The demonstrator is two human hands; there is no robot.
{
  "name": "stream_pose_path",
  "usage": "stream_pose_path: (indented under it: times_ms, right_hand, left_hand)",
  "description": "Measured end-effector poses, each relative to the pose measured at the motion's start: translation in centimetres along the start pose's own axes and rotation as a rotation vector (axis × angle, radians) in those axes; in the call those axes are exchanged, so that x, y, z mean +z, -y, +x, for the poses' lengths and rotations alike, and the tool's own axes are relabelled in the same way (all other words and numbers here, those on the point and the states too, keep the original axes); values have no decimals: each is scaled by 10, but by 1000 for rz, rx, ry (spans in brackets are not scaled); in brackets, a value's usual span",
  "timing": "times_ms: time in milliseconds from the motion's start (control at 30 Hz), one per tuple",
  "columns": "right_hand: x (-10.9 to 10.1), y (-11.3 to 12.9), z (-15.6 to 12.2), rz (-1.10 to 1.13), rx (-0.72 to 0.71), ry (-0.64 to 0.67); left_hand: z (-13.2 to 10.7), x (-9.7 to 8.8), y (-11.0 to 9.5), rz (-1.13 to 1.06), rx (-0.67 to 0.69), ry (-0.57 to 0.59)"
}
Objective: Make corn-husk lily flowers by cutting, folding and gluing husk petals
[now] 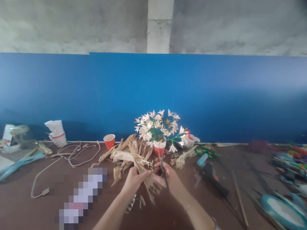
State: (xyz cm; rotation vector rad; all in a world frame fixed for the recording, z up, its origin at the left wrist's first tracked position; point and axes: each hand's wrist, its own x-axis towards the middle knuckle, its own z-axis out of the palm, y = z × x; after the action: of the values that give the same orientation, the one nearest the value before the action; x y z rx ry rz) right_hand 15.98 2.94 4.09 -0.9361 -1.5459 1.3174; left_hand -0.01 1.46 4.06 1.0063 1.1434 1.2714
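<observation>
My left hand (136, 179) pinches a dried corn husk (151, 185) whose lower edge is cut into pointed, petal-like shapes. Close beside it, my right hand (169, 179) is closed on a pair of scissors (164, 174), blades pointing up and away from me. Its fingertips also meet the husk's edge. Small husk scraps (141, 200) lie on the table below my hands. Straight ahead, a red and white paper cup (159, 147) holds a bunch of pale husk flowers (157, 124) on green stems. A heap of dried husks (130, 153) lies just beyond my left hand.
An orange paper cup (109, 142) stands at the back left, near a white cable (72, 159). To the right lie a glue gun (213, 179), a thin stick (240, 198) and a ribbon roll (285, 210). A blue partition (153, 86) closes off the table's back.
</observation>
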Motion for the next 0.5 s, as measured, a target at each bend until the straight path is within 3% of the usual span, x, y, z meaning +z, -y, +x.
stream_pose_path:
  times_ms: [267, 500]
  right_hand:
    - [0, 4, 0, -7, -34, -204]
    - [-3, -6, 3, 39, -61, -247]
  left_hand:
    - [3, -7, 5, 28, -63, 103]
    - [-9, -7, -16, 60, -21, 180]
